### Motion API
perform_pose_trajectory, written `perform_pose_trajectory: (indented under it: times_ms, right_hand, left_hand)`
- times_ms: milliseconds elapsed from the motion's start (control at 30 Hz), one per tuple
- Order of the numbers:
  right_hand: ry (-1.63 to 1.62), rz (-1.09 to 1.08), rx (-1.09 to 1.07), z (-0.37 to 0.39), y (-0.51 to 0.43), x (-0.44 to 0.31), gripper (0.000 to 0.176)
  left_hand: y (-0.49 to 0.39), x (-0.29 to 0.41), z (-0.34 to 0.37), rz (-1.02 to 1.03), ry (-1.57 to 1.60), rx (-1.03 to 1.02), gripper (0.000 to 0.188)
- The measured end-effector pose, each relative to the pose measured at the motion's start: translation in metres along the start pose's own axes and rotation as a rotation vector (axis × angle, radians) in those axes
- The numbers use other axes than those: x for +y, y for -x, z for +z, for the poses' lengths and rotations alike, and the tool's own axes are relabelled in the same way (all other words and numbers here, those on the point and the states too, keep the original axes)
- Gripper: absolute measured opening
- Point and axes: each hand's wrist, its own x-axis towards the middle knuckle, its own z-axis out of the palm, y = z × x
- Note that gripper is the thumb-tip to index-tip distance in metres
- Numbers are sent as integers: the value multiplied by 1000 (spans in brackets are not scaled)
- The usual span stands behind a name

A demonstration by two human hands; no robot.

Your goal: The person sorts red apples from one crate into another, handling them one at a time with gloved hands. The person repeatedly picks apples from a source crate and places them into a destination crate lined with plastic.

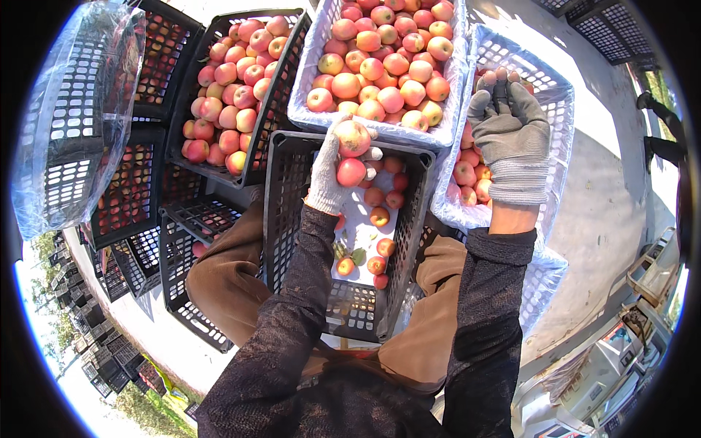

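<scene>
My left hand (334, 164), in a light knitted glove, holds two red apples (351, 138) one above the other over the black plastic crate (274, 219) between my knees. Several apples (379, 217) and a few green leaves lie on the pale bottom of that crate. To the right, my right hand (509, 120) wears a grey coated glove, its fingers bent and bare at the tips. It is above a plastic-lined crate (561, 131) partly filled with apples; nothing shows in it, though part of the palm side is hard to read.
A plastic-lined crate (372, 123) full of apples stands ahead, with a black crate (178, 120) of apples to its left. Stacked crates wrapped in clear film (76, 120) rise at far left. A person's dark-clothed legs (665, 131) show at the right edge, above machinery (619, 350).
</scene>
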Motion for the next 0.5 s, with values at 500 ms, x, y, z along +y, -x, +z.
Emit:
perform_pose_trajectory:
  times_ms: [500]
  right_hand:
    - [-122, 14, 17, -6, -3, -17, 20]
  left_hand:
    - [-172, -10, 9, 525, -2114, -103, 42]
